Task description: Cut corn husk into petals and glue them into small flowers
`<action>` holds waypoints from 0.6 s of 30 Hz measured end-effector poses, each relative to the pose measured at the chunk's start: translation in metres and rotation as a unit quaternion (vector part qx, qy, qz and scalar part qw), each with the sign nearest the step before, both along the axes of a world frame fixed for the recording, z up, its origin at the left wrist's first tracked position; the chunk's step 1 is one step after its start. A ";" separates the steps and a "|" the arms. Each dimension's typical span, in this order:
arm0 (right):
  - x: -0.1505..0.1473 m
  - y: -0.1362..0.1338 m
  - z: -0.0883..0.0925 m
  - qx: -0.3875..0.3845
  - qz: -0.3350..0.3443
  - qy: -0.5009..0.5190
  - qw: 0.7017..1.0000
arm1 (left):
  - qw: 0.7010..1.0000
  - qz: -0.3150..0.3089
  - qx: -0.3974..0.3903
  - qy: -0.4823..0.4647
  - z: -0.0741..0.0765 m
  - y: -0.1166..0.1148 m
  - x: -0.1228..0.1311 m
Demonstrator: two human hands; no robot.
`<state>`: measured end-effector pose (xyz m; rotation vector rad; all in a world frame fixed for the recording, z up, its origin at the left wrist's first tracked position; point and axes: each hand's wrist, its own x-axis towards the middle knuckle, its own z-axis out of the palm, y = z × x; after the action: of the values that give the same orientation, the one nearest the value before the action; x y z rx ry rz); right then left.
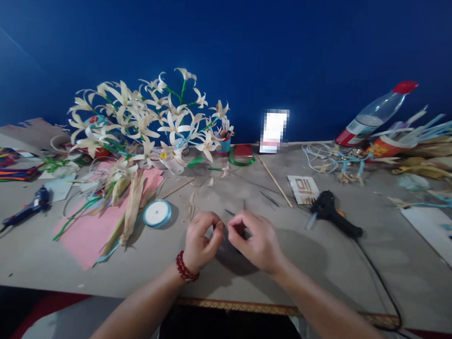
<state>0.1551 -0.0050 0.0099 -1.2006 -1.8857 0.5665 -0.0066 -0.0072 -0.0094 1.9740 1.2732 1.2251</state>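
My left hand, with red beads around its wrist, is closed in a pinch above the table's front middle. Just beside it, my right hand pinches too, thumb against index finger. The two sets of fingertips nearly meet. Whatever they hold is too small and too covered by the fingers to name. A dark, thin-tipped thing pokes out beyond my hands; most of it is hidden. Left of my hands lies a spool of light blue ribbon. Dark thin wires rest farther back.
White-petaled flowers on green stems stand at back left. Dried corn husks lie on pink paper. A black glue gun with its cord is at right, a blue glue gun at left. A plastic bottle leans at back right.
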 end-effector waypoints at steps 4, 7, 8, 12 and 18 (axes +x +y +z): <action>0.008 0.004 0.001 0.020 -0.021 0.020 0.999 | 1.000 0.014 0.002 -0.017 -0.003 0.003 -0.005; 0.015 0.007 0.001 0.027 -0.060 0.053 0.996 | 0.999 0.028 -0.007 -0.046 -0.001 0.004 -0.008; 0.015 0.008 0.001 0.023 -0.058 0.055 0.997 | 0.998 0.021 -0.009 -0.054 0.000 0.004 -0.009; 0.010 0.006 0.000 -0.002 -0.008 0.022 1.000 | 0.999 -0.028 0.007 -0.041 0.004 0.003 -0.005; 0.003 0.004 0.003 -0.003 0.018 -0.017 1.000 | 1.000 -0.004 0.026 0.007 0.001 0.002 -0.003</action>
<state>0.1576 -0.0010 0.0126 -1.1897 -1.9387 0.5742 -0.0095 -0.0055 -0.0083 2.0263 1.2510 1.2539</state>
